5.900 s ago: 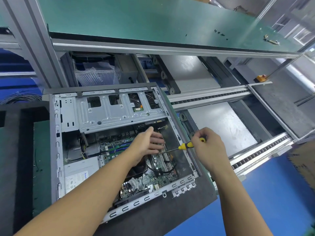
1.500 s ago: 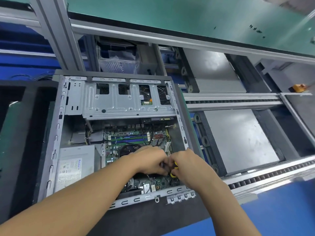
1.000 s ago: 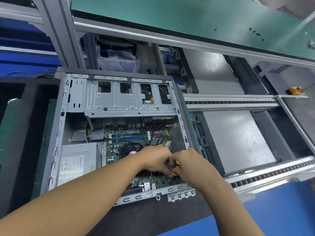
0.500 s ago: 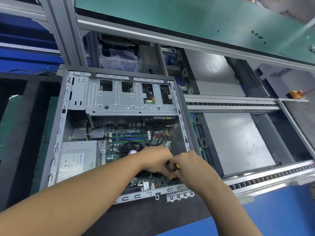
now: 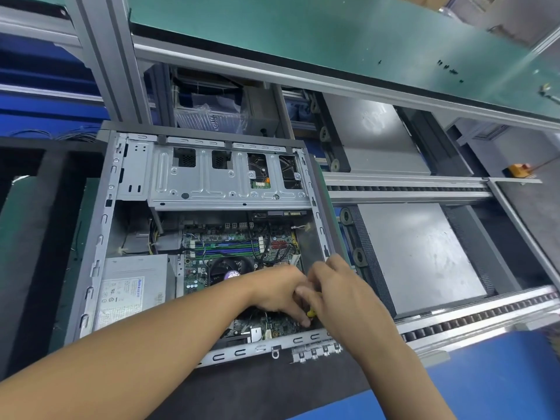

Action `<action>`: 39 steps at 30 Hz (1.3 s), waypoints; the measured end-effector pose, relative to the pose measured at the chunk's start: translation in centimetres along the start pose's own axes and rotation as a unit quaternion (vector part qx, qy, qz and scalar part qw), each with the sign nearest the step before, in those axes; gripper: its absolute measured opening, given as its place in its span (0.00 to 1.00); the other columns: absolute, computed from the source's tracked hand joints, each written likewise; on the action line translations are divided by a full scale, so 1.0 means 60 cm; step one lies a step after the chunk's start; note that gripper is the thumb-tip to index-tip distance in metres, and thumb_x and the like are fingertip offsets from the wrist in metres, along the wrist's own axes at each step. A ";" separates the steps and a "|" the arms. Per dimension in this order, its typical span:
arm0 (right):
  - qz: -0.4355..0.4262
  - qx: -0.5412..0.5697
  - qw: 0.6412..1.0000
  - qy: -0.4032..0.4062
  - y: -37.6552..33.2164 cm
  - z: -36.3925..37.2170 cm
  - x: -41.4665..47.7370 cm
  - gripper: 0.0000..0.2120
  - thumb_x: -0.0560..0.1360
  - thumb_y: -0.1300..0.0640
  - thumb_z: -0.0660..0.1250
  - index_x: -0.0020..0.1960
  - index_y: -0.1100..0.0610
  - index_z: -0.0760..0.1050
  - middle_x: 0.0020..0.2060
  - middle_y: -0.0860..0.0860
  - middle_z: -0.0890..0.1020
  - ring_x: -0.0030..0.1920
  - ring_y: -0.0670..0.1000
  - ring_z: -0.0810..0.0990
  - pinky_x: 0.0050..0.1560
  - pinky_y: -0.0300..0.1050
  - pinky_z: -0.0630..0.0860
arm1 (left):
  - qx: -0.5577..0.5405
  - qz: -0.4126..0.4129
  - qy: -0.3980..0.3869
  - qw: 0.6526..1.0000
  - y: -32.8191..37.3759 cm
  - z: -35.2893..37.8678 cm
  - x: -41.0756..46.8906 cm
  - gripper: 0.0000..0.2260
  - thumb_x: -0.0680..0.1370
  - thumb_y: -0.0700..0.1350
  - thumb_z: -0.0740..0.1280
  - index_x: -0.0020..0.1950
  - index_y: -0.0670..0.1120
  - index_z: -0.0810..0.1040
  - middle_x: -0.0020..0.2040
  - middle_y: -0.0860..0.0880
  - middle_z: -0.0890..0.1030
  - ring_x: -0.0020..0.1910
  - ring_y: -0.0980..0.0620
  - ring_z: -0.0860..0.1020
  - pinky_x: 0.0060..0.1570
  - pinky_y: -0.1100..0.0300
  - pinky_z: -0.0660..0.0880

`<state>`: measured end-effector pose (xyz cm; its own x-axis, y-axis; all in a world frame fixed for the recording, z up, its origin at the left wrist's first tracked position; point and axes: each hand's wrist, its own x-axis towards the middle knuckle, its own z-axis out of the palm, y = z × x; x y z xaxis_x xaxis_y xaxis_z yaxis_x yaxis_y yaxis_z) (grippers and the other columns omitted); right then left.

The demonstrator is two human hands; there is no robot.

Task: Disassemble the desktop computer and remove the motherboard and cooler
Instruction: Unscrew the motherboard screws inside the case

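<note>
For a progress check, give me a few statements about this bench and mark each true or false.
1. The motherboard lies inside the open case. True.
2. The left hand and right hand meet over the case's near right corner. True.
3. The right hand grips a red-handled tool. False: the screwdriver handle shows yellow.
4. The power supply lies outside the case. False: it sits inside the case, at the left.

Bright, even light falls from above, so shadows are soft. Pale glare smears the grey metal plate [image 5: 418,262] and the green shelf [image 5: 333,34]. The inside of the computer case [image 5: 100,237] is dimmer under its drive cage [image 5: 224,189]. Straight lines bow toward the edges, and the conveyor rail [image 5: 500,313] at lower right is blurred.
</note>
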<state>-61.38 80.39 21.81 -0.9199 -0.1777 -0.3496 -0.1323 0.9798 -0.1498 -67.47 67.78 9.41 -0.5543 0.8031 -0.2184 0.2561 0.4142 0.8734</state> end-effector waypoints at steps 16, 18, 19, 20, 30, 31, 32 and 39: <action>0.060 0.026 0.997 -0.039 0.005 -0.009 0.007 0.19 0.76 0.49 0.70 0.36 0.50 0.60 0.33 0.46 0.70 0.36 0.54 0.71 0.29 0.43 0.63 | -0.004 0.000 -0.016 1.000 -0.002 -0.005 0.004 0.11 0.70 0.48 0.78 0.36 0.54 0.77 0.38 0.43 0.80 0.40 0.43 0.78 0.43 0.48 0.76; 0.059 0.029 0.997 -0.044 0.004 -0.008 0.003 0.20 0.76 0.49 0.70 0.36 0.50 0.60 0.32 0.46 0.70 0.36 0.54 0.71 0.29 0.43 0.64 | -0.005 0.004 -0.021 1.000 0.001 -0.003 0.004 0.12 0.70 0.48 0.78 0.35 0.56 0.76 0.39 0.43 0.80 0.40 0.43 0.78 0.43 0.49 0.75; 0.057 0.031 0.997 -0.048 0.003 -0.008 0.002 0.19 0.76 0.50 0.70 0.36 0.51 0.61 0.33 0.47 0.70 0.37 0.55 0.72 0.30 0.45 0.65 | -0.006 0.003 -0.023 1.000 0.001 -0.002 0.005 0.11 0.71 0.47 0.78 0.36 0.54 0.77 0.39 0.42 0.80 0.40 0.43 0.78 0.42 0.50 0.75; 0.055 0.031 0.997 -0.053 0.002 -0.008 0.002 0.17 0.75 0.51 0.71 0.38 0.51 0.63 0.34 0.47 0.71 0.39 0.55 0.73 0.33 0.47 0.68 | -0.009 0.001 -0.026 1.000 0.002 0.000 0.004 0.09 0.71 0.47 0.78 0.39 0.53 0.78 0.40 0.42 0.80 0.40 0.43 0.78 0.42 0.52 0.75; 0.049 0.036 0.994 -0.086 -0.004 -0.007 0.004 0.10 0.74 0.65 0.69 0.46 0.51 0.72 0.48 0.50 0.70 0.45 0.56 0.78 0.36 0.46 0.70 | -0.024 0.002 -0.036 0.999 0.009 -0.003 -0.003 0.06 0.72 0.45 0.77 0.40 0.51 0.81 0.42 0.43 0.84 0.43 0.42 0.80 0.47 0.47 0.77; 0.051 0.047 0.994 -0.089 -0.003 -0.006 0.004 0.10 0.74 0.64 0.69 0.46 0.50 0.72 0.49 0.49 0.70 0.46 0.56 0.78 0.38 0.46 0.71 | -0.021 0.001 -0.034 0.999 0.008 -0.002 -0.004 0.05 0.72 0.45 0.77 0.41 0.49 0.82 0.42 0.42 0.84 0.43 0.42 0.80 0.48 0.47 0.77; 0.055 0.062 0.993 -0.087 -0.003 -0.005 0.003 0.10 0.74 0.61 0.71 0.46 0.50 0.71 0.49 0.49 0.70 0.47 0.55 0.79 0.40 0.46 0.72 | -0.017 -0.001 -0.031 0.999 0.008 -0.001 -0.004 0.05 0.72 0.45 0.77 0.43 0.46 0.83 0.42 0.42 0.84 0.44 0.42 0.80 0.48 0.47 0.77; 0.138 -0.004 0.990 0.002 -0.015 -0.001 0.004 0.14 0.77 0.44 0.67 0.47 0.54 0.70 0.38 0.51 0.72 0.39 0.56 0.74 0.29 0.43 0.62 | -0.003 -0.012 -0.036 0.999 0.008 -0.003 0.001 0.07 0.70 0.45 0.78 0.40 0.48 0.82 0.40 0.49 0.84 0.42 0.47 0.81 0.47 0.47 0.78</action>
<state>-61.49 79.46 21.91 -0.9226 0.0964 -0.3734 0.1207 0.9918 -0.0423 -67.51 67.97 9.88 -0.5015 0.8217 -0.2707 0.2374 0.4316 0.8703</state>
